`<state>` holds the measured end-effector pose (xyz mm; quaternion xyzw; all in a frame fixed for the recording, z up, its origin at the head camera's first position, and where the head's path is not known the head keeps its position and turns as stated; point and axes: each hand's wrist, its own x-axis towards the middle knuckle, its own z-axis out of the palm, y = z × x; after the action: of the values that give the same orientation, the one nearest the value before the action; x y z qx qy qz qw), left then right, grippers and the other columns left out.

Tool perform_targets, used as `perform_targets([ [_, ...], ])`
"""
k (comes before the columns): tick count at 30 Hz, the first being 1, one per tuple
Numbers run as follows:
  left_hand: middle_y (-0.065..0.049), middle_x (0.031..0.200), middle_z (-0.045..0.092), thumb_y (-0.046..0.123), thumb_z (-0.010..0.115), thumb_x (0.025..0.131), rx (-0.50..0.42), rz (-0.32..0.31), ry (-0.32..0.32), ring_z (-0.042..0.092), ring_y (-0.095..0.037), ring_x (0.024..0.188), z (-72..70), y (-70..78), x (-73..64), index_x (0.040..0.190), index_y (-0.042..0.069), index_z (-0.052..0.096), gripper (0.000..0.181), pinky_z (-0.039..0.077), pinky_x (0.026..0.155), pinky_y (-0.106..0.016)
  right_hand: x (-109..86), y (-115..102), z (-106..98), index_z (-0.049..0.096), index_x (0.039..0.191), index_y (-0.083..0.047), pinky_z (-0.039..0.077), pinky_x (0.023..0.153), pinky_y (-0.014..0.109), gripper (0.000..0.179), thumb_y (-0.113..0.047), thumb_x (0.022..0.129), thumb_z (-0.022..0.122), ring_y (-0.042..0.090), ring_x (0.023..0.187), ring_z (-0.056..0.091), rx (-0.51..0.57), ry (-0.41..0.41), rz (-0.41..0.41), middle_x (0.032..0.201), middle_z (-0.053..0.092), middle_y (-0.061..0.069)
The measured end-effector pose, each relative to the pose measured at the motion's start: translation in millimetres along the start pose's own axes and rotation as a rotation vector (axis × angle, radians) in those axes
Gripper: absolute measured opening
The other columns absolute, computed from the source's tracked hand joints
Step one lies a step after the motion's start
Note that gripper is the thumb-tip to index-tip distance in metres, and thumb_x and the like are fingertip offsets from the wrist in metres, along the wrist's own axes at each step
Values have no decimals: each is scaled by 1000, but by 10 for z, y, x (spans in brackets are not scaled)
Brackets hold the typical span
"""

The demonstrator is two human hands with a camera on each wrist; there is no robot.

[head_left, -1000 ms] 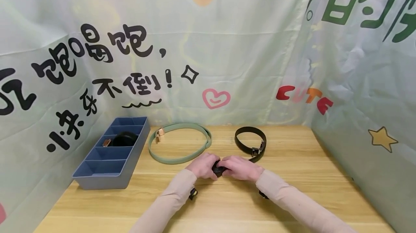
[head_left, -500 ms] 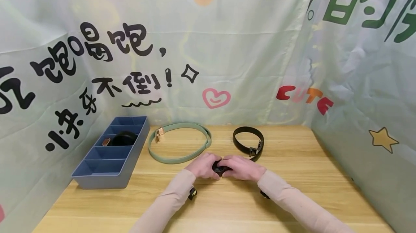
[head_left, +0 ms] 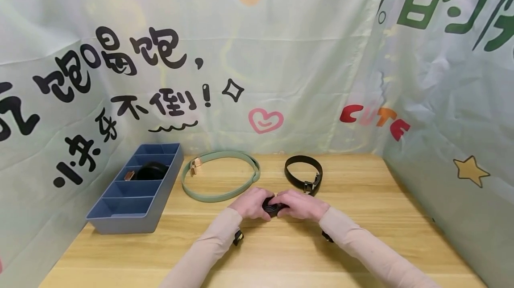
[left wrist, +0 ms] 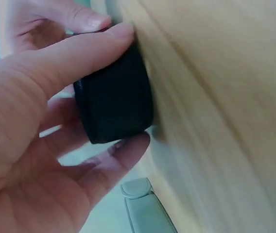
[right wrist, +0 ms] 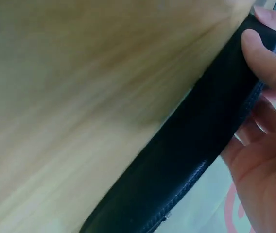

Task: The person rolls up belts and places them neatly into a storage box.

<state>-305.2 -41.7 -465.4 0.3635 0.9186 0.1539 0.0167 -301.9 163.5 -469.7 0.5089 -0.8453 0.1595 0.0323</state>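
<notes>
The left hand (head_left: 253, 204) and right hand (head_left: 302, 204), close together, pinch the coil of a black belt (head_left: 271, 208) at the tabletop (head_left: 277, 256); its buckled loop (head_left: 292, 177) stands behind. A green belt (head_left: 210, 198) lies near a blue tray (head_left: 120, 226); rightward, wood stretches to the fabric wall (head_left: 449, 140).

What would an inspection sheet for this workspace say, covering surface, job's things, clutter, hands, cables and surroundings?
Surface: table, wood-grained.
Job's things: black belt, one end coiled between the hands, the buckle end looped beyond the right hand.
Clutter: green belt lying in a wide loop; tray at the left with a dark roll in one compartment.
Left hand: thumb and fingers grip the coil.
Right hand: thumb and fingers pinch the black belt beside it.
Cables: nothing seen.
Surroundings: printed fabric at the back and both sides.
</notes>
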Motion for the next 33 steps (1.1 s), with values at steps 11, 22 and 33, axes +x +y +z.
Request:
perform_targets([
  [11,8,75,62,47,87,68,9,-132,11,52,-6,66,-26,47,3,86,17,66,41,43,62,-21,84,-72,-8,69,99,-25,47,68,22,14,-22,86,74,2,75,59,-91,-42,111,89,69,-9],
  [22,10,88,64,29,85,75,-36,11,-93,55,-4,81,-48,-17,1,97,20,65,32,45,76,-19,-15,-40,-41,70,113,-25,51,78,28,32,-22,82,78,6,88,63,-103,-49,115,101,69,-7],
  [33,10,75,59,47,86,69,48,-84,-22,51,-5,66,-22,64,3,81,20,61,39,43,62,-21,55,-72,31,69,104,-26,47,65,24,21,-27,84,76,1,74,56,-180,-32,103,88,65,-10],
])
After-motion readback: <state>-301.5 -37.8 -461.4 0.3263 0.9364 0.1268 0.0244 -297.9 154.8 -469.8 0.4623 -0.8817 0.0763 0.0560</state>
